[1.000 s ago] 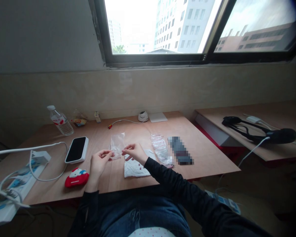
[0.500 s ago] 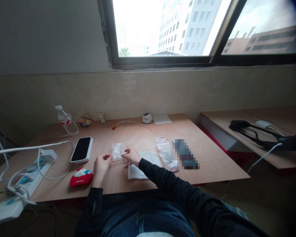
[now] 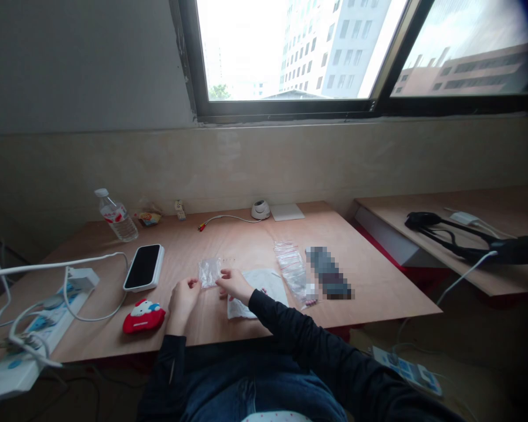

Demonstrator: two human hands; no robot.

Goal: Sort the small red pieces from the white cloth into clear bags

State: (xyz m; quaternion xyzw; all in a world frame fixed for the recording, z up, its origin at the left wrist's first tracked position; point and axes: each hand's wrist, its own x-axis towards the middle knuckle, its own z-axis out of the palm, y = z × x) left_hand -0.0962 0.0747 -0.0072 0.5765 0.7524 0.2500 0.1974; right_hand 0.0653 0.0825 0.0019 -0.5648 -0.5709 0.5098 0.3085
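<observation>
Right now two hands work over one small clear plastic bag, wrinkled and glossy, low over the middle of the wooden tabletop; whatever may be inside is too small to tell. The right hand is closed in a pinch on the bag's right side. The left hand is curled, its fingers at the bag's left edge, though I cannot tell whether they grip it. Compared with a second ago, the bag sits lower and looks more compact, and the hands are closer together.

Just right of the right hand lies one white sheet, partly under that wrist. Beyond it are one bundle of clear, red-striped bags and one pixelated object. Left of the hands are one phone in a white case and one red Hello Kitty pouch. One water bottle stands near the wall, and one power strip lies at the tabletop's left end, with a second power strip on the floor.
</observation>
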